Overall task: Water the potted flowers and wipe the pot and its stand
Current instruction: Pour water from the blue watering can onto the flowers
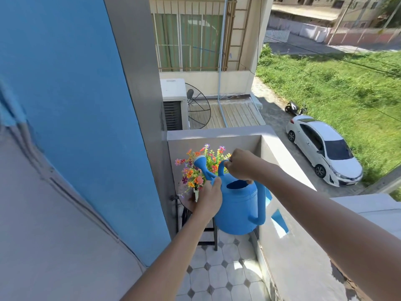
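Observation:
A blue plastic watering can (pixel 238 205) hangs in the air over the balcony floor, its spout head (pixel 199 160) raised in front of the flowers. My right hand (pixel 240 165) grips the can's top handle. My left hand (pixel 209 198) presses against the can's left side at the spout base. Behind the can, colourful flowers (pixel 196 170) stand in a white pot (pixel 196 194), mostly hidden by my left hand. The pot sits on a round brown-topped stand (pixel 184 199) with dark metal legs (pixel 215 235) in the balcony's far corner.
A grey parapet wall (pixel 288 246) runs along the right and behind the flowers. A blue wall (pixel 86 127) closes the left. The floor has white octagonal tiles (pixel 217 274). Beyond lie an air-conditioner unit (pixel 174 103), a white car (pixel 325 148) and grass.

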A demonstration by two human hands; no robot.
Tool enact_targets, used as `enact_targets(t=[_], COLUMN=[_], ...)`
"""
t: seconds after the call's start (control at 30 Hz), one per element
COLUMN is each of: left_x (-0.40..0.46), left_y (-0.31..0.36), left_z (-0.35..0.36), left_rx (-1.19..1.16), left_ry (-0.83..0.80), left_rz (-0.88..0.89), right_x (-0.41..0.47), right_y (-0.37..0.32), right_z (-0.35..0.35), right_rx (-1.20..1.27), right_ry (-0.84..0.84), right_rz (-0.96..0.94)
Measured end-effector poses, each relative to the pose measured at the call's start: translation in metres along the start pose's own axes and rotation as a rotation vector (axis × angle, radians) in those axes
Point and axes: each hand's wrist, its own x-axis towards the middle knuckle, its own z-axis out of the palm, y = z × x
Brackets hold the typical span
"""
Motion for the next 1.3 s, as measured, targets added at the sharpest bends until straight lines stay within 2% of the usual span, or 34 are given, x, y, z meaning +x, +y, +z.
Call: enact_targets(t=[0.23,0.47,0.9,1.13,1.3], left_x=[-0.010,-0.021,-0.032,-0.036,-0.035], left_y=[-0.007,-0.011,-0.002,-0.005,-0.008], left_z=[0.000,0.016,0.070,0.066,0.043], left_rx=[0.047,0.037,0.074,0.068,0.073], left_ry=[0.062,-0.031,-0.206,-0.200,-0.134], left_rz=[-0.037,-0.057,-0.083,-0.083,-0.080], right_x=[0.003,-0.002,-0.018,-0.017,-0.015], right_y=[0.004,0.024,0.079,0.078,0.058], right_z=[0.011,0.017,0.008,0.009,0.012], right_rx=[-0.010,-0.043,-0.036,-0.055,-0.019], right_ry=[-0.020,-0.037,-0.038,-0.057,-0.062], right_rz=[0.003,0.031,0.196,0.168,0.085])
